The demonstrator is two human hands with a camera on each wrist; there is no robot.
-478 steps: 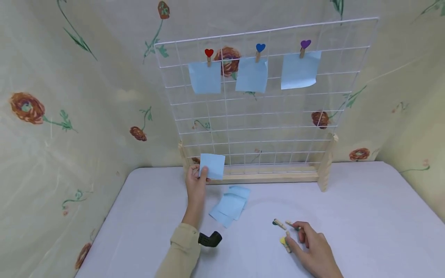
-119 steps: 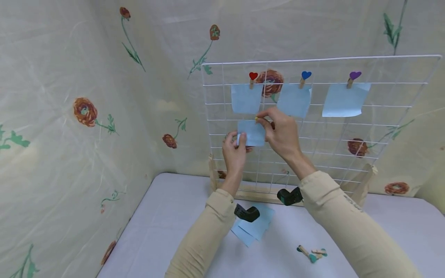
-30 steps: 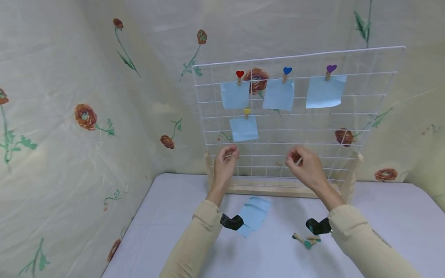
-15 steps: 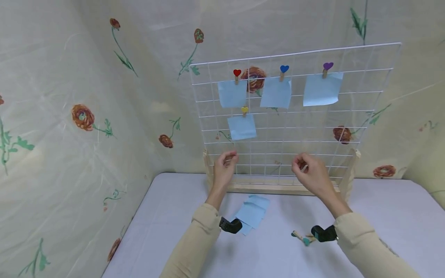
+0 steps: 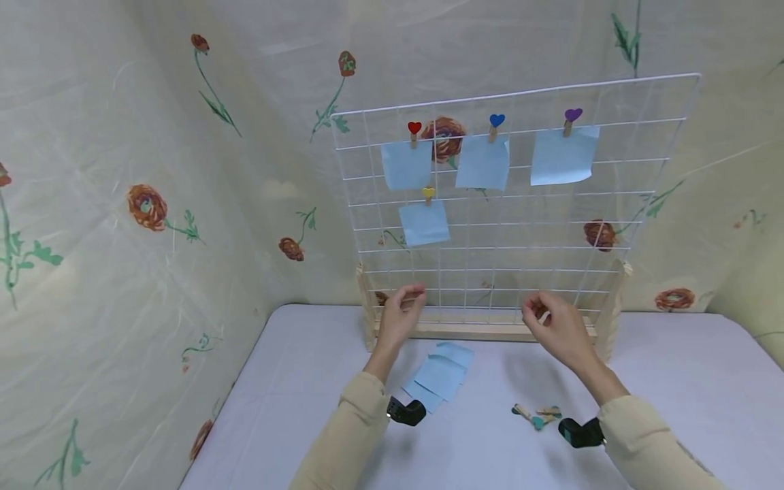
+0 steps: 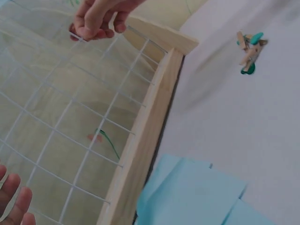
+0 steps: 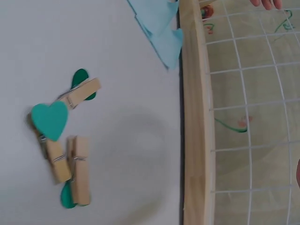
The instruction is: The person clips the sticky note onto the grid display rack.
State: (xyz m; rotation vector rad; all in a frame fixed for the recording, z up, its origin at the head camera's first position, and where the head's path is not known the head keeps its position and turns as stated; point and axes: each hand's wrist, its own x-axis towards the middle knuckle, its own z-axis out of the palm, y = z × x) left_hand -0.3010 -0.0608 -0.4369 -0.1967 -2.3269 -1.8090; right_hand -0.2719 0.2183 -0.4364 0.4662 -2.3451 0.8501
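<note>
My left hand [image 5: 401, 313] is in front of the lower left of the white wire grid [image 5: 484, 270], fingers loosely bent and holding nothing. Lower right, my right hand [image 5: 560, 330] hovers with thumb and forefinger curved close together, nothing seen between them. A blue paper note [image 5: 425, 224] hangs from the grid by a yellow heart clothespin [image 5: 428, 193]. Above it hang three more notes, under a red heart clothespin [image 5: 414, 129], a blue one [image 5: 497, 122] and a purple one [image 5: 572, 117]. Three green heart clothespins [image 7: 50, 121] lie on the table.
Several loose blue notes [image 5: 442, 376] overlap on the white table [image 5: 294, 408] before the grid's wooden base [image 5: 478, 332]. A flowered cloth [image 5: 245, 170] surrounds the table at the back and sides. Black cameras [image 5: 405, 412] stick out from both wrists.
First my left hand held up a blue note; later both hands were at it on the grid. Now it hangs from the yellow clothespin, and both hands have let go and dropped lower, apart.
</note>
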